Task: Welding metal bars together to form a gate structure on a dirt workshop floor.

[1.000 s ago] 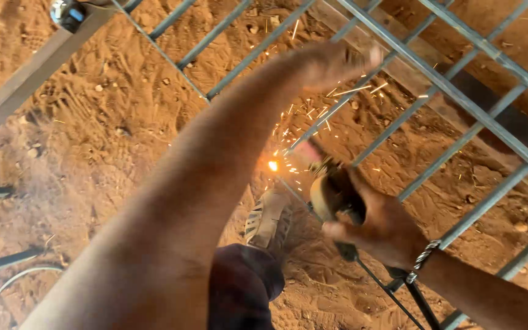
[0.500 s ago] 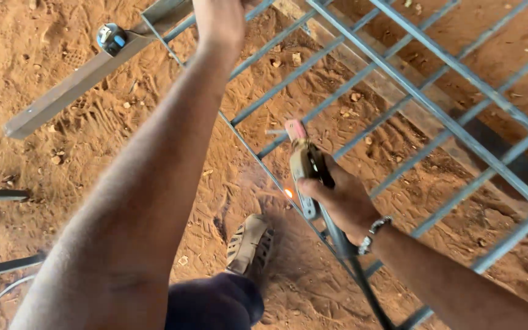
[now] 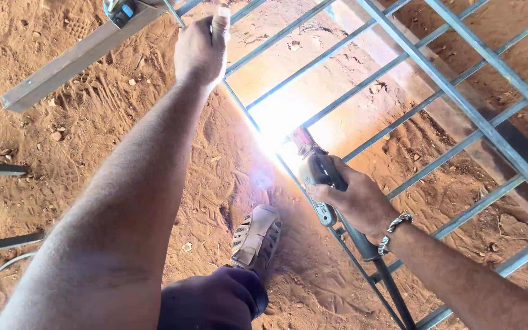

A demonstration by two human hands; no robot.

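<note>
My right hand (image 3: pixel 355 201) is wrapped tight round the handle of the electrode holder (image 3: pixel 320 177), fingers clenched on it, wristband just behind. The tip sits at about 10 o'clock from my knuckles, right where the arc (image 3: pixel 273 137) is blowing out white on one thin bar of the steel grille (image 3: pixel 459 104). Can't see the actual joint at all, the glare eats it.

My left hand (image 3: pixel 201 49) is way up at 12 o'clock, fingers closed round another bar of the same grille, thumb sticking up past the top edge, steadying the frame. A flat metal bar (image 3: pixel 74 61) with a clamp on its end runs off toward 10 o'clock from there.

Down at 6 o'clock is my knee in dark trousers and my sandal (image 3: pixel 256 235) on the red sand (image 3: pixel 50 153), pretty much straight under the arc.

What bugs me, judging from this: bare forearms, bare hands and an open sandal right below the weld, so any spatter dropping off lands on skin. The left hand is gripping the very bar work that's taking the heat, so it could get hot fast. The cable trails off at 5 o'clock past my leg, easy to snag. And with that glare I'd guess wandering off the seam is easy.
</note>
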